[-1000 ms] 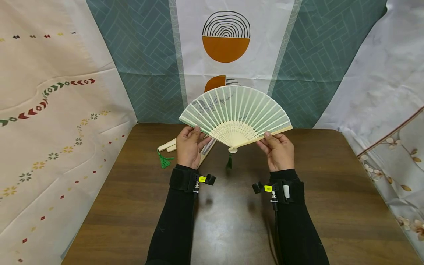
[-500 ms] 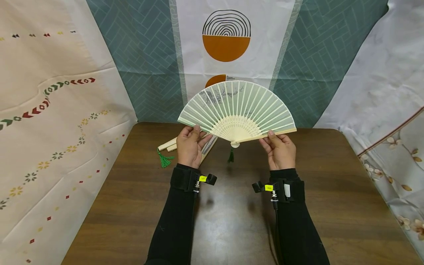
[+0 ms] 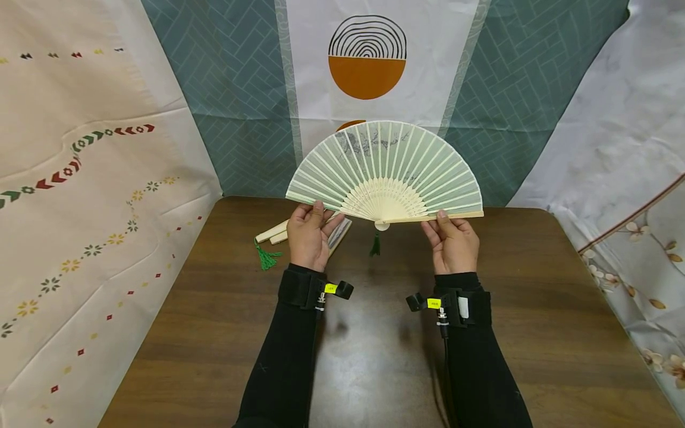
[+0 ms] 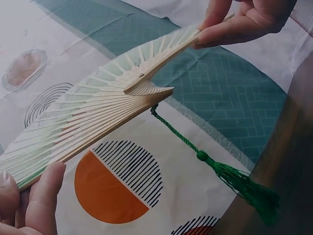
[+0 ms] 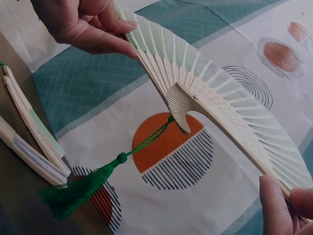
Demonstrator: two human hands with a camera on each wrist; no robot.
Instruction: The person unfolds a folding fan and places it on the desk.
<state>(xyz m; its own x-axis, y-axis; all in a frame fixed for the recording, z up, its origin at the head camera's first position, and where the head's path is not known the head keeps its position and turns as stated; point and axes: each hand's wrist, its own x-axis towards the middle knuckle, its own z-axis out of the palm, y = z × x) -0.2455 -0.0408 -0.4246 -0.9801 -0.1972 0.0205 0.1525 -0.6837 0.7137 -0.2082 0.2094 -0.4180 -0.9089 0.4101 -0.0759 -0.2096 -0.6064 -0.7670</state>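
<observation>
A pale green folding fan (image 3: 385,169) with cream ribs and a dark branch print is spread wide in the air above the table's far part. My left hand (image 3: 309,236) pinches its left outer rib between thumb and fingers. On the other side my right hand (image 3: 455,244) pinches the right outer rib the same way. From the pivot hangs a green tassel (image 4: 239,183), plain in both wrist views. Behind my left hand lie closed folding fans (image 3: 272,233), partly hidden by it; they also show at the left of the right wrist view.
A green tassel (image 3: 266,257) lies on the brown wooden table (image 3: 369,368) beside the closed fans. Patterned cloths hang around the table: a teal and white one (image 3: 235,77) at the back, a cream one (image 3: 91,238) at left, a floral one (image 3: 631,249) at right.
The fan has spread wider and risen a little. Its right outer rib has swung down to nearly level, and my right hand has shifted slightly right. The closed fans stay put.
</observation>
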